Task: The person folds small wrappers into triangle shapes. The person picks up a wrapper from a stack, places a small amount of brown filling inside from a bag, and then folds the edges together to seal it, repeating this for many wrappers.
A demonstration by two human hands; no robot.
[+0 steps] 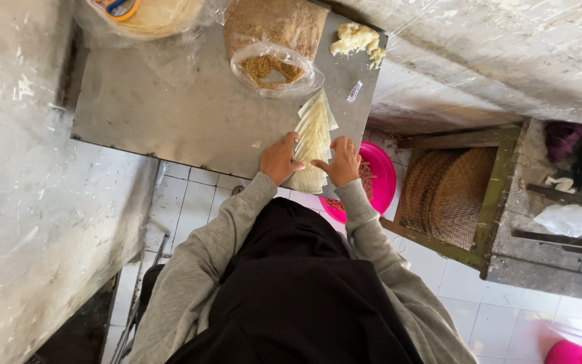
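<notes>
The left hand (279, 159) lies flat with loose fingers on the near left edge of a fanned row of thin pale wrappers (314, 138) at the front of the metal table (170, 114); the right hand (342, 162) presses the row's right edge, fingers curled onto it, not clamped. Steadying both edges evenly should keep the sheets from sliding. The row overhangs the table's near edge above a pink bowl (382, 178). Open tabletop lies left; a bag of crumbs (274, 67) crowds the far end
</notes>
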